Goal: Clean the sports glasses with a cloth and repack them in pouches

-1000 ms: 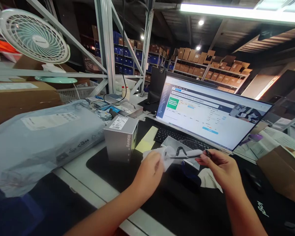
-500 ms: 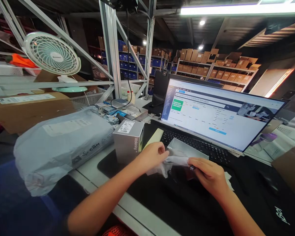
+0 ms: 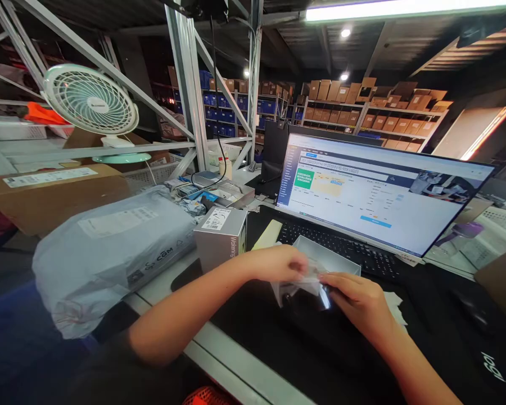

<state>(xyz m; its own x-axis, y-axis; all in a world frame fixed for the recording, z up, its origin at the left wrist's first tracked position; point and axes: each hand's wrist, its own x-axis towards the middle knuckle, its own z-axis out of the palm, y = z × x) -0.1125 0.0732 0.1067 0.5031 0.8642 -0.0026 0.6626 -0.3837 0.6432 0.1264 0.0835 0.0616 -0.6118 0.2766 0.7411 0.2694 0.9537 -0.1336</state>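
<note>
Both hands meet over the black desk mat [image 3: 278, 343] in front of the keyboard [image 3: 346, 247]. My left hand [image 3: 278, 264] is closed, pinching the top of a small clear plastic bag [image 3: 297, 287]. My right hand [image 3: 356, 298] is closed on the bag's right end, where a dark thin item shows inside. A grey tray-like box lid [image 3: 333, 259] lies just behind the hands. A silver product box [image 3: 221, 236] stands to the left of my left hand.
A wide monitor [image 3: 375, 194] stands behind the keyboard. A grey mailer bag [image 3: 109, 247] and a cardboard box [image 3: 54, 194] lie on the left. A small fan [image 3: 90, 107] is clipped on the rack. White paper [image 3: 396, 309] lies right of my hand.
The dark curved item, held stretched out between both hands a second ago, has been drawn together and now sits bundled in the plastic bag. The hands have closed in toward each other.
</note>
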